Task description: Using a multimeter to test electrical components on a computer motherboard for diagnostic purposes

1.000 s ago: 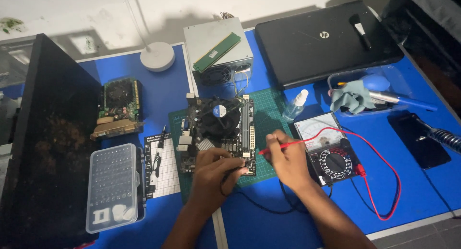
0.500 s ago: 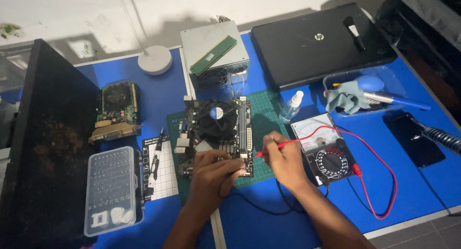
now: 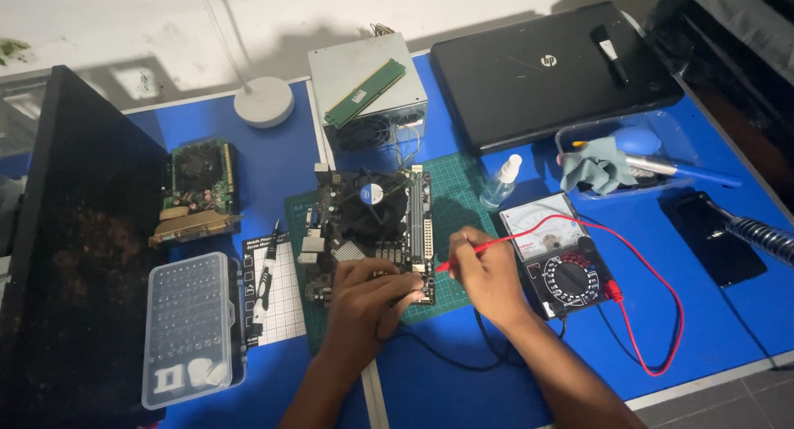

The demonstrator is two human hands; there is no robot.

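Blue matting covers the bench in your head view, with a green cutting mat (image 3: pixel 463 189) laid over its middle. On that mat sits the motherboard (image 3: pixel 372 230), its round cooler fan facing up. Your left hand (image 3: pixel 364 301) rests on the board's near edge, fingers curled down onto it; whether they pinch a black probe is hidden, though a black lead (image 3: pixel 438 359) trails out from under the palm. Your right hand (image 3: pixel 488 276) is closed around the red probe (image 3: pixel 467 254), whose tip points left at the board's near right corner; the contact point itself is too small to make out.

Just right of that hand lies the analog multimeter (image 3: pixel 558 259), its red lead (image 3: pixel 653 313) looping out to the right. Far of it stands 1 small spray bottle (image 3: pixel 502 181).

To the left, a clear bit case (image 3: pixel 192 325) lies near a graphics card (image 3: pixel 197 193), and a dark panel (image 3: pixel 74 255) is cut off by the left edge. At the far side sit a grey power supply (image 3: pixel 368 86) with 1 green memory stick on top, and a closed black laptop (image 3: pixel 554 69).
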